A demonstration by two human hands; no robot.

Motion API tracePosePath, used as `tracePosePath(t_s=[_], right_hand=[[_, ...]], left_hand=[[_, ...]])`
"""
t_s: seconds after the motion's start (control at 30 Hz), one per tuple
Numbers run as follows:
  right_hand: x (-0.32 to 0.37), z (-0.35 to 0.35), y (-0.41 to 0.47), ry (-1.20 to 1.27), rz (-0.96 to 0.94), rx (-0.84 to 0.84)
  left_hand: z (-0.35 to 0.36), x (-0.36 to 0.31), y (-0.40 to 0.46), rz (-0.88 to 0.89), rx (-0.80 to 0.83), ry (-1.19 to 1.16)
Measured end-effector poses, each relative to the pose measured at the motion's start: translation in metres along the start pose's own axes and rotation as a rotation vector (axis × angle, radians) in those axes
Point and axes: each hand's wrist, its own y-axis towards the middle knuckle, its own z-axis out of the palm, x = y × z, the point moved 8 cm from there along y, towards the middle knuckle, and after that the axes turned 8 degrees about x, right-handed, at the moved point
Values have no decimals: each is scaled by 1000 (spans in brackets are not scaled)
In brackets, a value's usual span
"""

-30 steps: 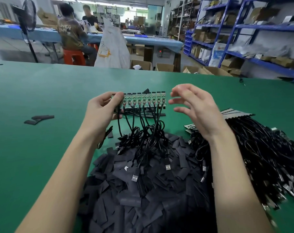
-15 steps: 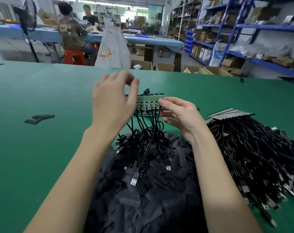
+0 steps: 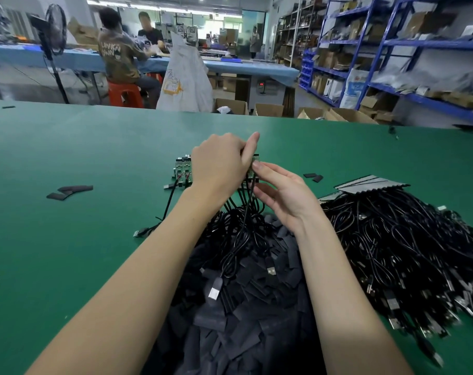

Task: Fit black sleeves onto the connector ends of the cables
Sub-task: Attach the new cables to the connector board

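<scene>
A strip of small green circuit boards (image 3: 183, 169) with black cables soldered to them lies on the green table (image 3: 67, 239). My left hand (image 3: 219, 166) covers most of the strip, fingers curled over its right part. My right hand (image 3: 278, 193) pinches the strip's right end between thumb and forefinger. The strip's cables (image 3: 238, 234) trail down onto a heap of flat black sleeves (image 3: 243, 320) between my forearms. USB plugs (image 3: 215, 290) lie on the heap.
A big tangle of black cables (image 3: 406, 253) fills the right side, with grey flat strips (image 3: 370, 184) at its far edge. Loose sleeves (image 3: 70, 192) lie at left and more loose sleeves (image 3: 313, 176) at right. People sit at a blue bench (image 3: 230, 63) beyond; shelves stand at right.
My left hand left the strip's left end, rose, and came down over its middle and right part. My right hand moved in from the right and now pinches the right end.
</scene>
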Motion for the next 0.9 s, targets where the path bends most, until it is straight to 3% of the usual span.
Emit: tracePosePath(t_s=[0.13, 0.4, 0.63, 0.9], right_hand=[[-5, 2, 1, 122, -13, 17], [0, 15, -2, 267, -16, 98], [20, -10, -9, 322, -18, 51], [10, -6, -3, 294, 18, 41]], left_hand=[[4, -1, 1, 43, 25, -1], [6, 16, 5, 54, 67, -276], [-27, 67, 28, -103, 90, -255], [17, 114, 14, -295, 409, -25]])
